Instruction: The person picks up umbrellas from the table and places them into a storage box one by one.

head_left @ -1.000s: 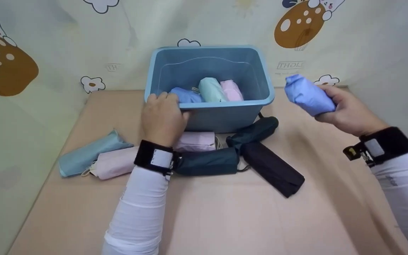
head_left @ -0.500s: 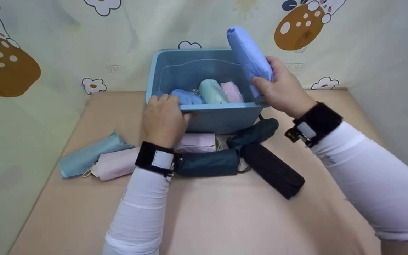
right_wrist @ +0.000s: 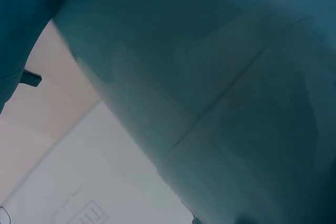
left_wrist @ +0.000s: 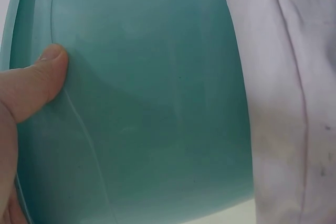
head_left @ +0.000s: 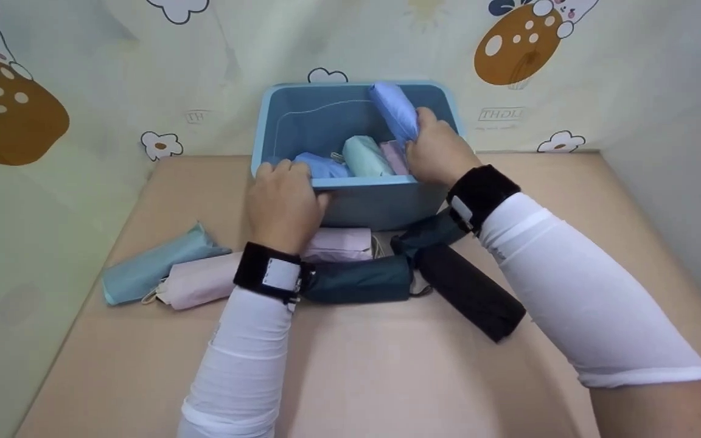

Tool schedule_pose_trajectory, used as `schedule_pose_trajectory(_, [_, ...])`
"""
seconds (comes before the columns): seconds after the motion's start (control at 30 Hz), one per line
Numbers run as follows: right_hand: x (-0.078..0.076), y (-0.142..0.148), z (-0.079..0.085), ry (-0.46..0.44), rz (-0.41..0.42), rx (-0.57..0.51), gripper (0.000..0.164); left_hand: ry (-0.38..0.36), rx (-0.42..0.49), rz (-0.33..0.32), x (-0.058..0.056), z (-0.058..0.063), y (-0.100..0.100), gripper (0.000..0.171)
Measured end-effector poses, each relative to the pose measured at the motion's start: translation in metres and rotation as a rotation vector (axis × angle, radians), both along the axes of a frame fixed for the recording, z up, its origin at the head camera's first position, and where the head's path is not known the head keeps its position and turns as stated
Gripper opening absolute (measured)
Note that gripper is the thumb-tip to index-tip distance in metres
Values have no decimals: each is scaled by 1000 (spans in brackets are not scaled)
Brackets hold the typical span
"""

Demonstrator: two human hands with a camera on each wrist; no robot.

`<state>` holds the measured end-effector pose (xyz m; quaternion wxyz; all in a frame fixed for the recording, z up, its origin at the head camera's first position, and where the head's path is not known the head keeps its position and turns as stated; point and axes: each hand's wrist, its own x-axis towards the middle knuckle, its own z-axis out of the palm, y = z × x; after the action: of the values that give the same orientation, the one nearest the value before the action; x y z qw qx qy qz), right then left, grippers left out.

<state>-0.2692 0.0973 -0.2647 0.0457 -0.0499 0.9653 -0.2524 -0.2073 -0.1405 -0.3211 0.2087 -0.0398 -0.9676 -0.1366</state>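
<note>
My right hand (head_left: 442, 149) holds a blue folded umbrella (head_left: 396, 112) by its near end, tilted inside the right part of the blue plastic bin (head_left: 381, 204). Below it in the bin lie another blue umbrella (head_left: 323, 166), a mint one (head_left: 366, 156) and a pink one (head_left: 394, 157). At the front rim's left end my left hand (head_left: 283, 204) grips the bin, fingers over the edge. In the left wrist view its thumb (left_wrist: 47, 72) presses on the outer wall. The right wrist view shows the bin's wall (right_wrist: 210, 108); neither hand nor held umbrella appears there.
In front of the bin lie more folded umbrellas: light teal (head_left: 159, 261), pink (head_left: 204, 281), lilac (head_left: 341, 244), dark teal (head_left: 356, 278), black (head_left: 472, 292), and another dark one (head_left: 432, 233) partly behind my right wrist. A patterned curtain (head_left: 375, 36) stands behind the table (head_left: 387, 365).
My right hand has carried the blue umbrella leftward from beside the bin, over its right rim, then lowered it inside. My left hand stays on the rim.
</note>
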Motion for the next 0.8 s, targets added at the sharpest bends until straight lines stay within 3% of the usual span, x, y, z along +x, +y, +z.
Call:
schedule_pose_trajectory(0.33, [-7,-17,5,-173,-17,72,64,-8,1,-10,2,-1,0,43])
schedule_pose_trajectory(0.47, [-9,-17,3,-193,31,122,60,-18,-9,-1,1,-1,0,44])
schedule_pose_trajectory(0.63, [-9,-15,-1,-153,60,142,64,-4,-9,-10,1,0,1,43])
schedule_pose_trajectory(0.8, [-6,-14,-2,-52,35,128,62,37,-10,-16,0,0,1,42])
